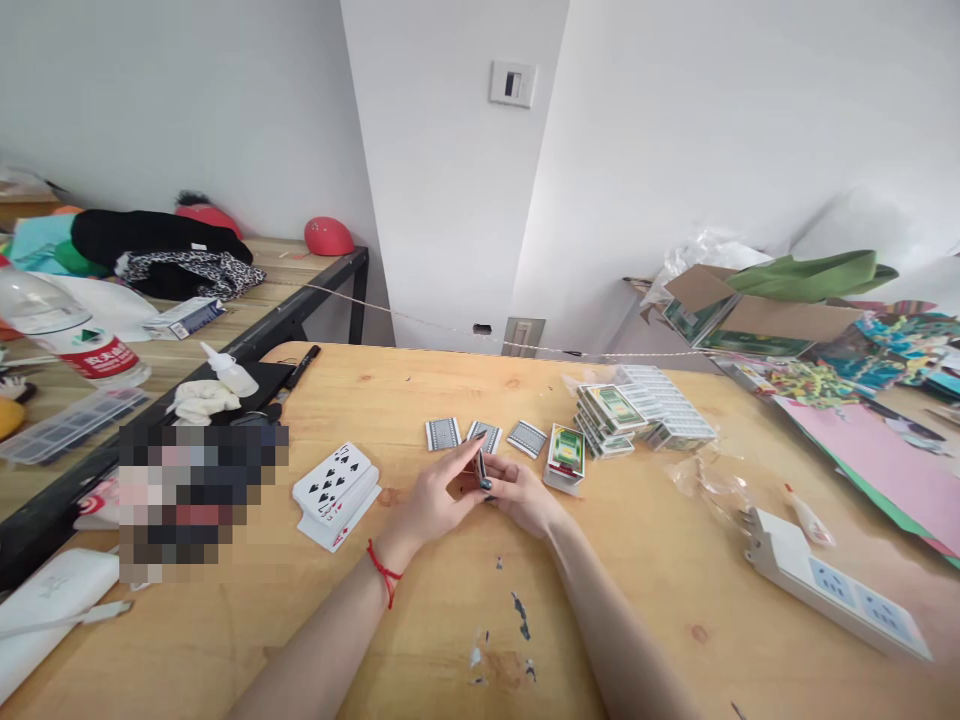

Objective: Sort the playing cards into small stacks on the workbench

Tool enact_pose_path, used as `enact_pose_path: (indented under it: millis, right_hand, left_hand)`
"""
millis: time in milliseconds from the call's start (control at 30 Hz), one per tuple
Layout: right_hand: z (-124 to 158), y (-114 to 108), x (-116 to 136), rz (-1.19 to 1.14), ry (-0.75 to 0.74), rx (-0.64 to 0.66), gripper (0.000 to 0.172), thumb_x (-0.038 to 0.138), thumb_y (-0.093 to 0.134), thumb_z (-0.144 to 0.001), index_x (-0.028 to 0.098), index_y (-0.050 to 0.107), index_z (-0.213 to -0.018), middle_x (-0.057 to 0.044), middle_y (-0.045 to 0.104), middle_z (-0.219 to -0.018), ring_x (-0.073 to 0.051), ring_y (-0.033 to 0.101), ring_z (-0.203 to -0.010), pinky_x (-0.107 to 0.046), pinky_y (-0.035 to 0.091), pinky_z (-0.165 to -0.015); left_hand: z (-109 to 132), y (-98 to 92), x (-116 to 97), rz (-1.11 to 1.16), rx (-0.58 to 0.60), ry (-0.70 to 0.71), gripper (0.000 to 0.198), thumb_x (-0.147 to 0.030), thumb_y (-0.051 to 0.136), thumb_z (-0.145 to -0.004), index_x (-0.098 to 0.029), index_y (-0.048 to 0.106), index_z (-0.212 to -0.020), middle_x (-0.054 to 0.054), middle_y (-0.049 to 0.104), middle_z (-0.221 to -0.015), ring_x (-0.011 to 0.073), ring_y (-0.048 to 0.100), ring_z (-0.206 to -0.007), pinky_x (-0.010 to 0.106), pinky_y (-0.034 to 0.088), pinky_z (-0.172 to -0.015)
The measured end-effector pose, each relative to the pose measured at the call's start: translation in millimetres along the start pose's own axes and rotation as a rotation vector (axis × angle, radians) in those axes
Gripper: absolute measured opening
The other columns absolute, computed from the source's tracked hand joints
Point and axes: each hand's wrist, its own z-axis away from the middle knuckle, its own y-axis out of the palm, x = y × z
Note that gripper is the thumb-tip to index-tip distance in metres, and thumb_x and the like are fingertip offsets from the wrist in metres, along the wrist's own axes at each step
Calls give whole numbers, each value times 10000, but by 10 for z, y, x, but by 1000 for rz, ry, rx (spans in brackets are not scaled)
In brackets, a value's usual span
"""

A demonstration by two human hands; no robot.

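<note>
Both my hands meet at the middle of the wooden table (645, 600) around a small stack of playing cards (478, 468). My left hand (435, 495), with a red string at its wrist, curls its fingers over the stack from the left. My right hand (521, 492) grips it from the right. Just beyond my hands lie three face-down cards (484, 434) in a row. A fanned face-up pile of cards (335, 488) topped by a spade card sits to the left. A green card box (567, 453) stands to the right.
Several green card packs (609, 415) and wrapped packs (667, 405) are stacked at the back right. A white power strip (840, 590) lies near the right edge, crumpled plastic wrap (705, 475) beside it. A glue bottle (229, 370) and cloth (201, 402) lie at left. A cluttered side table (247, 300) stands further left.
</note>
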Motion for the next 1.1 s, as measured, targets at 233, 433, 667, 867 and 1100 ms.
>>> enact_pose_path:
  millis: [233,433,667,867,1100]
  right_hand:
    - [9,23,16,41,0,-38,463,200,738,-589,191,550,-1012,-65,628,-984,-170,601,-874,-286,460,-756]
    - [17,24,20,-61,22,-10,448,202,754,-556,178,570,-964,-54,652,-869,-183,621,-780,-308,475,-726]
    - [7,43,5,-52,-2,7,346,353,665,-684,152,596,-957,-65,653,-834,-187,622,-751,-319,482,-697]
    - [-35,63,-70,101,-27,-97,368,450,625,-692,171,597,-931,-23,645,-750,-177,616,-676,-293,483,-628]
    - [-55,-20,-68,-84,-42,-117,279,373,675,-676,181,583,-857,0,634,-706,-114,588,-586,-256,492,-597]
  left_hand:
    - [18,15,15,-43,49,53,561,-171,517,-776,-269,339,-1299,52,443,-1308,206,417,-1193,391,394,-971]
    - [46,58,32,-75,18,125,603,-173,550,-750,-244,325,-1305,84,453,-1293,224,424,-1181,409,386,-972]
    - [56,104,31,-75,22,145,630,-159,568,-718,-234,336,-1299,79,465,-1284,225,437,-1169,404,390,-972]
    - [45,117,11,-13,41,45,621,-165,559,-729,-251,337,-1303,52,460,-1293,209,415,-1192,386,361,-998]
    - [7,129,-19,312,-19,-162,492,-261,487,-803,-182,390,-1279,83,466,-1288,215,451,-1158,340,386,-956]
